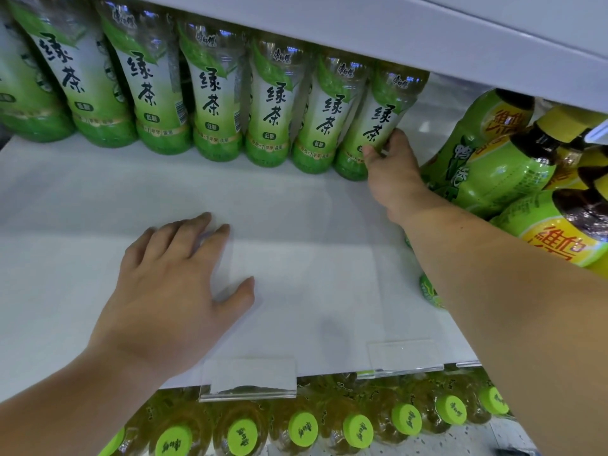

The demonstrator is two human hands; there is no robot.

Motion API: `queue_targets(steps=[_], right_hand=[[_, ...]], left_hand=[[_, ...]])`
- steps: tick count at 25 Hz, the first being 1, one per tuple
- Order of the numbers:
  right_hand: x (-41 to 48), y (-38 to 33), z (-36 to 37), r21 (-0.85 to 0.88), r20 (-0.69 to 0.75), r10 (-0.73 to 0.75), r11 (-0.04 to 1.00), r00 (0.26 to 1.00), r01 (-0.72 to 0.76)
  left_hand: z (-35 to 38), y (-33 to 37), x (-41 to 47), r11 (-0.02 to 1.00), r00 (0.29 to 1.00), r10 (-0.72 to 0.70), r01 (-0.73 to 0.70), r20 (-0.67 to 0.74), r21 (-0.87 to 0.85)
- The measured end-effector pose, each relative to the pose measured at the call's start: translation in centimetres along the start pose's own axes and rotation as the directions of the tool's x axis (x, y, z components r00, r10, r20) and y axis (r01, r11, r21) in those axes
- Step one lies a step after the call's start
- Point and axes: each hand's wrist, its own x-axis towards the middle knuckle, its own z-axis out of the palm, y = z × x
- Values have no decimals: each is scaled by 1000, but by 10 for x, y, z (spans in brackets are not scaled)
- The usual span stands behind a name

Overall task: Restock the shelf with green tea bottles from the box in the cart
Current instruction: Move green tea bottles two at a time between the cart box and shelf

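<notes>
1. Two bare hands over one white shelf board (312, 258). The right hand (391, 169) reaches to the back, its fingers wrapped round the lower body of the rightmost clear plastic green tea bottle with a green and white label (375, 126), gripping it.
2. The left hand (171, 284) lies palm down, fingers spread, flat on the bare board near its front; it holds nothing.
3. The held bottle stands at the right end of a row of matching green tea bottles (210, 103) along the back of the shelf, shoulder to shoulder, tops hidden under the white upper shelf (427, 34).
4. Right of the held bottle: green and yellow labelled bottles with dark contents (500, 169), just beside the right forearm.
5. Front edge: two clear plastic price tag holders (250, 378).
6. Below the board: a row of bottles with lime green caps (358, 431), seen from above.
</notes>
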Motion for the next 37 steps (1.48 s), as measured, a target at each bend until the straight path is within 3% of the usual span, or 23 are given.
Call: queue_targets(steps=[5,10,13,16,18,21,26,30,34,37], right_hand=[[-1,0,3,-54,49,44,998,998,-42],[-27,-10,1,-28,34,205,979,978,-204],[-80,-11,-7,134,91,269,951,959,-279],[-136,-20,-11,298,125,338,884,933,-360],[-167,-28,-16,361,179,386,830,905,-426],[-229,-39,-30,339,233,436,801,869,-493],[-344,-72,-77,127,269,513,820,815,-558],[-445,-93,-130,39,274,576,793,770,-608],[-523,-100,-179,63,181,658,734,731,-677],[-577,-99,-225,179,54,728,666,683,-724]], left_hand=[[1,-1,0,1000,1000,-4,4,5,-7],[-2,0,1,998,1000,-6,7,26,-61],[-9,-3,1,977,997,-13,29,82,-210],[-25,-12,0,859,985,-68,140,162,-492],[-38,-20,-4,834,965,-58,187,255,-518],[-69,-24,-30,864,884,5,231,468,-447],[-138,-16,-86,607,686,-68,605,724,-516],[-193,4,-149,573,608,82,619,789,-537],[-225,52,-198,589,619,189,549,762,-592],[-245,102,-237,604,599,307,478,739,-638]])
